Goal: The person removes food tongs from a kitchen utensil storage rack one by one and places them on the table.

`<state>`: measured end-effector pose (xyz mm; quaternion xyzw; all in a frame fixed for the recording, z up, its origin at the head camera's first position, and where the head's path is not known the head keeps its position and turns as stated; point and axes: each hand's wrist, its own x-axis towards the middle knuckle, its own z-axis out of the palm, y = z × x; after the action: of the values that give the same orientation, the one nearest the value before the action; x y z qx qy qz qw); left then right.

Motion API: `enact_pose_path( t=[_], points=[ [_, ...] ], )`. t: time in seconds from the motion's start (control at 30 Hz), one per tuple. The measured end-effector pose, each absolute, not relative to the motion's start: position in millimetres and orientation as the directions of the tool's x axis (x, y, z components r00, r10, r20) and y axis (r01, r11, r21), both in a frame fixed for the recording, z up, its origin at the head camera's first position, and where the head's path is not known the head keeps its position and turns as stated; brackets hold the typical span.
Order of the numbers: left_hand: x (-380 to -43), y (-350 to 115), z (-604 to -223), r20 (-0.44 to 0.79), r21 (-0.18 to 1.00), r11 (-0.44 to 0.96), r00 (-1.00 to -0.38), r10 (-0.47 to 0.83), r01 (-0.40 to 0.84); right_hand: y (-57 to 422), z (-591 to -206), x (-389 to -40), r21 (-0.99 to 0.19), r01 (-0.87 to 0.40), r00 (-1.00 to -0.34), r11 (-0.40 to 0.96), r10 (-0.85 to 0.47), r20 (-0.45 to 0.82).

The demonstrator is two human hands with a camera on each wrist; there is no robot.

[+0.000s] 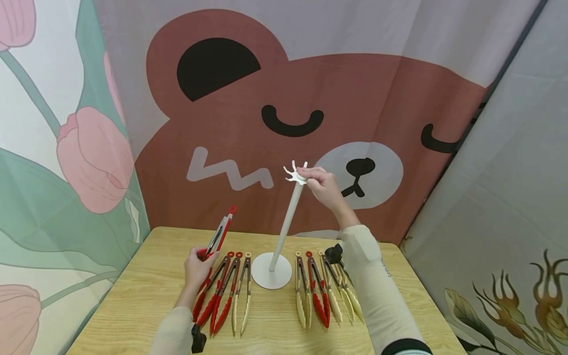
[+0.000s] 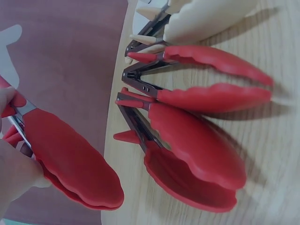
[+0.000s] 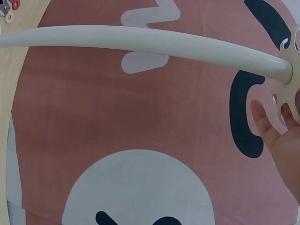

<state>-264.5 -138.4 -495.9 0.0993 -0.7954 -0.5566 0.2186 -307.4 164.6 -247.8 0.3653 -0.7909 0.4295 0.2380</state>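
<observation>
My left hand (image 1: 198,268) grips a pair of red-tipped tongs (image 1: 220,231) upright by the middle, its red ring uppermost. In the left wrist view their red heads (image 2: 70,157) lie pressed together, off the table. Between two groups of tongs stands a white rack with a round base (image 1: 262,277), a pole (image 1: 287,222) that leans right in the head view, and a ring of curved hooks (image 1: 295,176) on top. My right hand (image 1: 326,190) pinches the right side of that hook ring. No tongs are seen on the hooks.
On the wooden table (image 1: 146,296), left of the base, lie several red tongs (image 1: 226,296) and a cream pair (image 1: 241,293). To the right lie several cream tongs (image 1: 303,301) and a red pair (image 1: 318,301), partly behind my right sleeve. A bear-print curtain (image 1: 213,118) hangs behind.
</observation>
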Motion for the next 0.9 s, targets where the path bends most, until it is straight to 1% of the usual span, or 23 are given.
enact_pose_path(
  t=[0.1,0.37,0.57,0.9],
  points=[
    [-263,-140,-497,0.241,0.923,0.376,-0.885,-0.398,0.082,160,-240,-294,-0.505,-0.783,-0.619,0.364,-0.375,0.69],
    [-261,-147,-503,0.247,0.91,0.409,-0.885,-0.394,0.072,159,-240,-293,-0.511,-0.782,-0.621,0.356,-0.373,0.69],
    [-259,-151,-504,0.241,0.893,0.449,-0.883,-0.402,0.039,160,-240,-292,-0.512,-0.783,-0.62,0.354,-0.376,0.689],
    [-254,-158,-511,0.225,0.883,0.468,-0.891,-0.395,0.016,159,-240,-292,-0.51,-0.782,-0.621,0.359,-0.375,0.689]
  ],
)
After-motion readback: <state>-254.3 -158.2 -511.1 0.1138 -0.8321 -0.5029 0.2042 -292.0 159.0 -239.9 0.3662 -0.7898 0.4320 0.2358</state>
